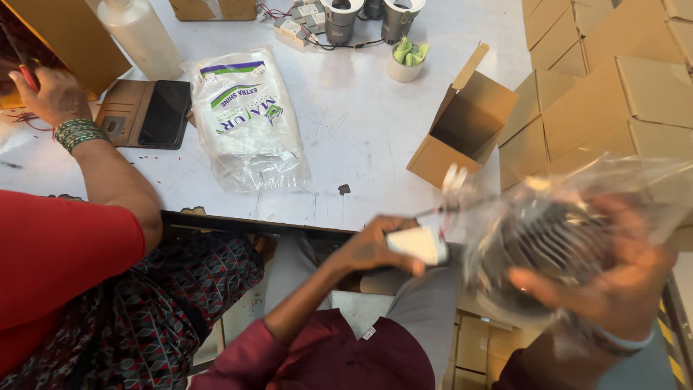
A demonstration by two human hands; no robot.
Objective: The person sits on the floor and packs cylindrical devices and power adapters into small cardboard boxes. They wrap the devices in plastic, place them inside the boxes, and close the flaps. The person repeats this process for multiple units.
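My right hand (pixel 613 274) grips a round grey finned lamp housing (pixel 545 242) that sits inside a clear plastic bag (pixel 650 180). My left hand (pixel 375 245) pinches a small white box-shaped unit (pixel 417 244) wired to that lamp, just left of the bag's mouth. Both hands are blurred and held over my lap, below the table's near edge. An open empty cardboard box (pixel 465 123) lies tipped on the white table (pixel 361 123), just above my hands.
A co-worker's arm with green bangles (pixel 76 132) reaches at the left. A phone in a brown wallet case (pixel 148 112), a printed plastic packet (pixel 245 119), a plastic bottle (pixel 141 32), several lamp parts (pixel 339 18) and a cup (pixel 406 61) lie on the table. Stacked cardboard boxes (pixel 613 72) fill the right.
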